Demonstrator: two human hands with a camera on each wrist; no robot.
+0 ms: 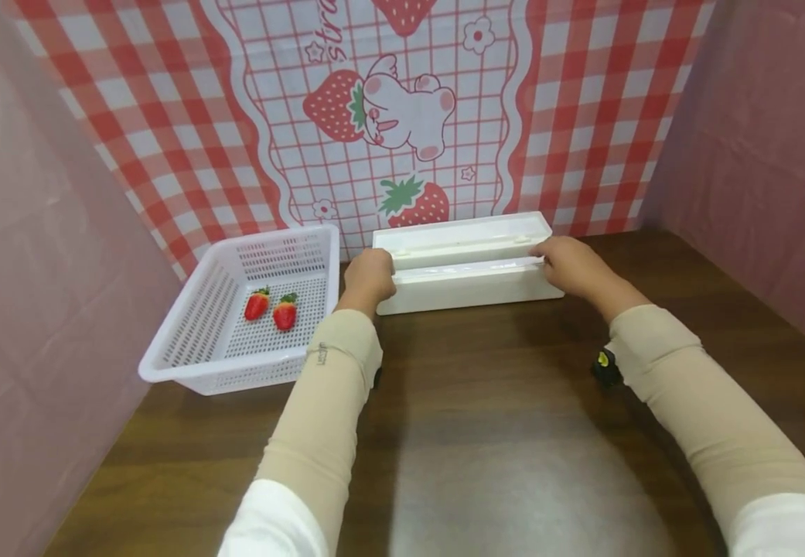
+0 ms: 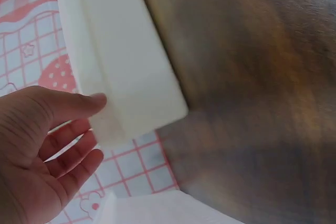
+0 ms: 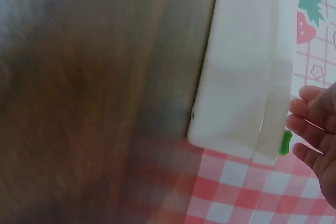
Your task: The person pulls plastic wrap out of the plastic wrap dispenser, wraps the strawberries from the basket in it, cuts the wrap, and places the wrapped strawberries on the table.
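Head view is showing the long white hinged-lid box (image 1: 472,291) near the back edge of the tabletop (image 1: 472,363), opened, not yet closed. The left hand (image 1: 370,277) is gripping its left end, fingers curled; whether the right hand (image 1: 572,264) is pinching, I cannot tell.

On the checked cloth (image 1: 374,124), near 12 o'clock in the head view, red letters (image 1: 332,32) read "stra", running sideways upward until the picture's edge cut them off. Toward 8 o'clock, dark lettering (image 1: 323,353) on the left sleeve (image 1: 325,410) was illegibly small.
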